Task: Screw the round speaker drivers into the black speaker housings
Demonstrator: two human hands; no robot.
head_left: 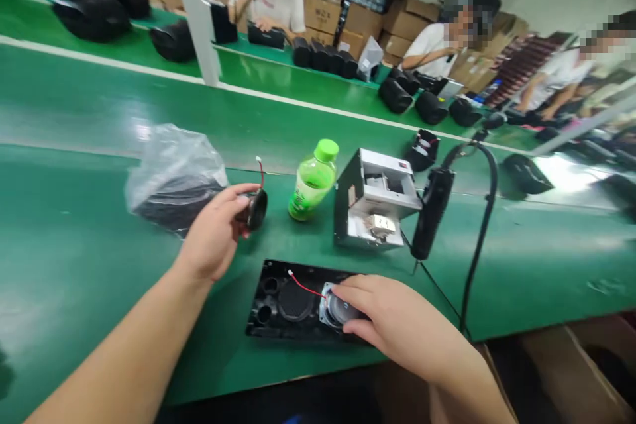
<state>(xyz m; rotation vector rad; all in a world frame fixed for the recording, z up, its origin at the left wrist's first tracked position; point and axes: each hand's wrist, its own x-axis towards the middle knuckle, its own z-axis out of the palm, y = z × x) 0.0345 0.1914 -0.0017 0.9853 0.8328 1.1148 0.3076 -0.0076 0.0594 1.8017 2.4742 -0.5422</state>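
Note:
My left hand [214, 233] holds a small round black speaker driver [257, 208] with a red and white wire, lifted above the green table. My right hand [392, 319] rests on a silver-rimmed speaker driver [338, 310] seated in the right end of a black plastic speaker housing [283, 305] that lies flat near the table's front edge. A red wire [303, 286] runs from that driver across the housing.
A clear plastic bag [171, 175] of dark parts lies at left. A green bottle [313, 180], a grey metal screw feeder box [375, 202] and a hanging black electric screwdriver [431, 212] with cable stand behind the housing. Several people work across the green benches.

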